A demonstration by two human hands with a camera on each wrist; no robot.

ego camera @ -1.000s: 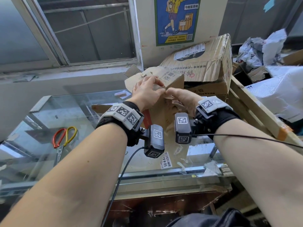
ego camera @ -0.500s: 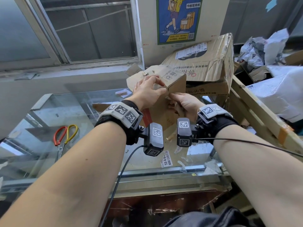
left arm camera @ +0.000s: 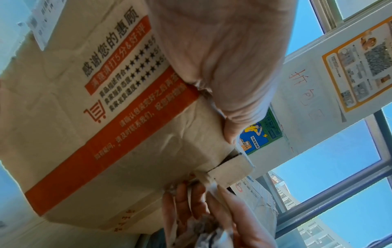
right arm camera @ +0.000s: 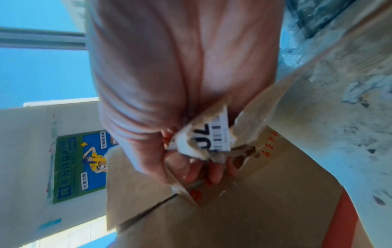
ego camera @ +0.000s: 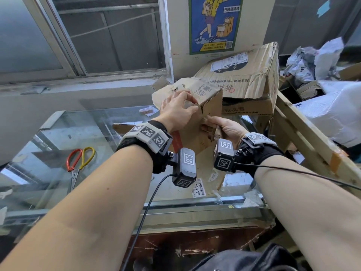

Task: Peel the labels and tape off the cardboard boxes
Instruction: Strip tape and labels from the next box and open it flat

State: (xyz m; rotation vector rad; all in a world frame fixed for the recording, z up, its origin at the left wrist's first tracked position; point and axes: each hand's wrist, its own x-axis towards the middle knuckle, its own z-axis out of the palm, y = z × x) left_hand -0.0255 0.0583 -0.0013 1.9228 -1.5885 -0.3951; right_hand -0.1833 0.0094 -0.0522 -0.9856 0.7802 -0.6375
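A small brown cardboard box [ego camera: 212,102] with an orange band [left arm camera: 110,134] is held up over the glass counter. My left hand [ego camera: 178,111] grips its upper edge, thumb on the near face and fingers over the top. My right hand [ego camera: 224,128] is lower, against the box's side near a corner, and clutches a crumpled wad of peeled label and tape [right arm camera: 208,139]; its fingertips [right arm camera: 214,176] pinch a strip that comes off the cardboard [right arm camera: 244,209]. A white label [left arm camera: 42,21] sits on another face of the box.
A bigger crushed box [ego camera: 246,75] with a shipping label lies behind. Red and yellow scissors [ego camera: 80,163] lie on the glass counter [ego camera: 58,145] at the left. Peeled label scraps [ego camera: 199,189] lie near the counter's front edge. Wooden slats [ego camera: 304,137] and plastic bags [ego camera: 336,112] crowd the right.
My right hand has slid down and back from the box's upper corner, pulling a strip with it. My left hand keeps its grip on the top of the box, which stands a little more upright.
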